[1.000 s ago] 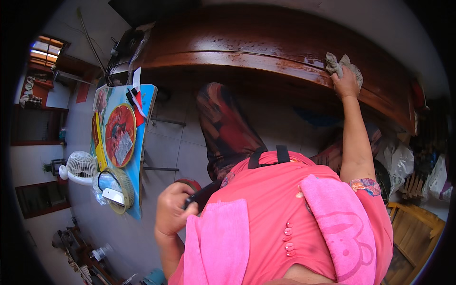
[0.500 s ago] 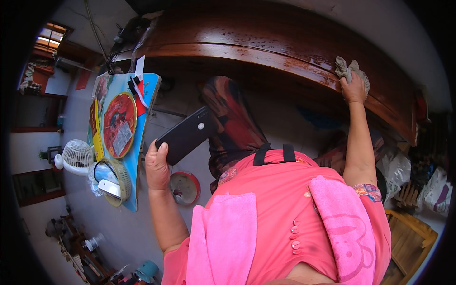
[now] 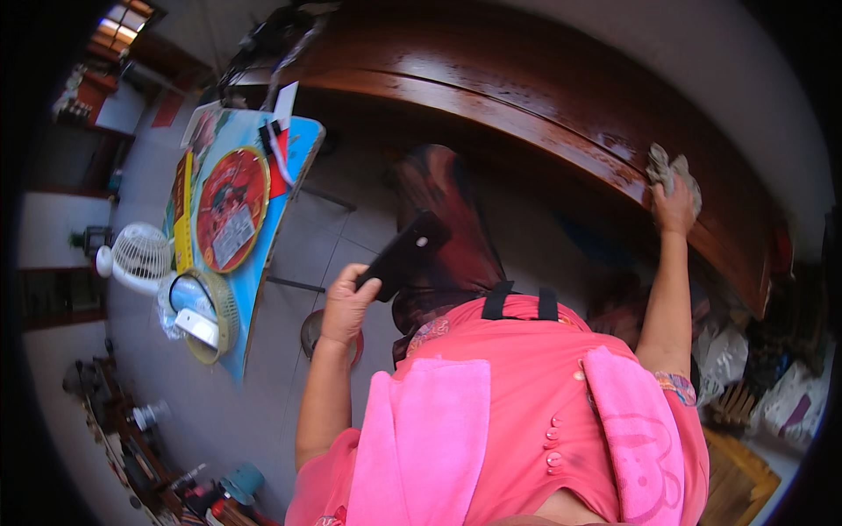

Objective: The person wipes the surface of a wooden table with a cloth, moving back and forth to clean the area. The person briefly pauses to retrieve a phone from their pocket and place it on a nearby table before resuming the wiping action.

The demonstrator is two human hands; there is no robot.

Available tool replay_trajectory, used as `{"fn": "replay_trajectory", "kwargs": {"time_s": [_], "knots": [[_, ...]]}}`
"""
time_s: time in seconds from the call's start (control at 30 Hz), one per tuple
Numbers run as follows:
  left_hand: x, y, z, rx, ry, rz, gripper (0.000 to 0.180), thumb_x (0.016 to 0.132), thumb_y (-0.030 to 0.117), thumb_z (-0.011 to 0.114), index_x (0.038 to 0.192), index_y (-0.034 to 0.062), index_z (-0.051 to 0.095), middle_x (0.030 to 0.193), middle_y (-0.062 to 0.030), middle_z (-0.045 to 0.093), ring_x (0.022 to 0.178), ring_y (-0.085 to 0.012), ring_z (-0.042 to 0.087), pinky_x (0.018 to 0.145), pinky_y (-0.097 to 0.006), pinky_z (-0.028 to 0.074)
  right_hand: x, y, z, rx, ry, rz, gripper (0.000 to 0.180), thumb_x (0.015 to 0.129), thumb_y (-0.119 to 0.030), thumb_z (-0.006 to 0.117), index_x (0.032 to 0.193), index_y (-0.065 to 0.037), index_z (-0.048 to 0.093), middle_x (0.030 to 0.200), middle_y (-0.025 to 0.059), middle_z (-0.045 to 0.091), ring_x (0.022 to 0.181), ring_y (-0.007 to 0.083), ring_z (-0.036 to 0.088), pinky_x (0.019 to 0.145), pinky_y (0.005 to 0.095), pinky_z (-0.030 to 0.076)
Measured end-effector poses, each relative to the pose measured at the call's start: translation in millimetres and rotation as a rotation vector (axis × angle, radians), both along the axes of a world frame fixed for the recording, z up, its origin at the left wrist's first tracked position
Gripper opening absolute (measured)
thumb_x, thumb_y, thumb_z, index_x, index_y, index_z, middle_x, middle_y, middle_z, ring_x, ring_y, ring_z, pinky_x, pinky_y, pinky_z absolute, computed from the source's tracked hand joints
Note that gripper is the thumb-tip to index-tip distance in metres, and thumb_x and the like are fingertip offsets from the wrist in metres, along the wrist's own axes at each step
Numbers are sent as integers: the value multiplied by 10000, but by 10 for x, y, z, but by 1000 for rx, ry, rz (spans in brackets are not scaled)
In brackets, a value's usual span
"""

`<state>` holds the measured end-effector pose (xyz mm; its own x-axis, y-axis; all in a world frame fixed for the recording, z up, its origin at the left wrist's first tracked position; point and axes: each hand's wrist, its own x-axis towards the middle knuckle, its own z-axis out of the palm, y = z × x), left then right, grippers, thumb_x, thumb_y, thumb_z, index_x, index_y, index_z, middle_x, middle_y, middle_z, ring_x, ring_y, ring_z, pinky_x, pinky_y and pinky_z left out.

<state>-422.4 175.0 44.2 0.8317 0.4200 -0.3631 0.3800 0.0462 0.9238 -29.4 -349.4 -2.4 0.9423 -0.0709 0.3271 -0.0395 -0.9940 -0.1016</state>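
Note:
My left hand (image 3: 348,300) is closed round one end of a black smartphone (image 3: 405,256), thumb on one side. The phone is tilted, above my leg in patterned trousers. At the right, my right hand (image 3: 674,209) grips a crumpled grey-beige cloth (image 3: 686,182) and presses it on a long, glossy dark-red wooden surface (image 3: 526,103). Wet-looking patches shine on the wood to the left of the cloth. Part of the fingers of my right hand is hidden by the cloth.
At the left a blue-topped small table (image 3: 303,140) carries a round red tray (image 3: 206,219), a yellow box and a basket (image 3: 226,320) with a white device. Beyond it stands a white fan (image 3: 140,254). Plastic bags (image 3: 789,399) and a wooden stool (image 3: 745,473) are at the right.
My left hand has moved right and inward with the phone, which now shows narrower. My right hand and the cloth have shifted slightly right and down in view; the whole view has turned a little.

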Motion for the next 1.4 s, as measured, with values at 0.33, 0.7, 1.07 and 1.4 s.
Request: {"fn": "replay_trajectory", "kwargs": {"time_s": [0.33, 0.7, 1.07, 1.4], "knots": [[-93, -283, -25, -233, -151, 157, 153, 1001, 81, 595, 1149, 55, 569, 1054, -25, 667, 944, -112, 650, 843, -302, 577, 111, -65, -48, 4, 28, 51, 571, 856, -432, 568, 1313, -91, 605, 1328, 150, 620, 1217, 373, 552, 1040, 470, 440], [-115, -112, 581, -725, -587, 342, 529, 861, 48, 673, 1361, 83, 502, 1229, -110, 658, 1084, -254, 685, 921, -434, 599, 76, 12, 35, 13, 52, 41, 594, 847, -436, 568, 1307, -62, 603, 1296, 186, 628, 1190, 403, 558, 1020, 491, 445], [-79, 472, 747, -727, -871, 418, 635, 883, 39, 558, 1496, 56, 391, 1420, -244, 514, 1290, -462, 539, 997, -524, 562, -12, 123, 164, 15, 78, -13, 562, 856, -438, 574, 1292, -84, 609, 1278, 176, 634, 1182, 400, 563, 1004, 507, 453], [-1, 377, 709, -674, -855, 349, 618, 945, 146, 578, 1523, 98, 363, 1489, -265, 442, 1298, -434, 533, 962, -491, 568, -20, 111, 176, 43, 91, 10, 503, 862, -429, 559, 1261, -128, 624, 1232, 207, 639, 1133, 432, 581, 962, 543, 460]]}}
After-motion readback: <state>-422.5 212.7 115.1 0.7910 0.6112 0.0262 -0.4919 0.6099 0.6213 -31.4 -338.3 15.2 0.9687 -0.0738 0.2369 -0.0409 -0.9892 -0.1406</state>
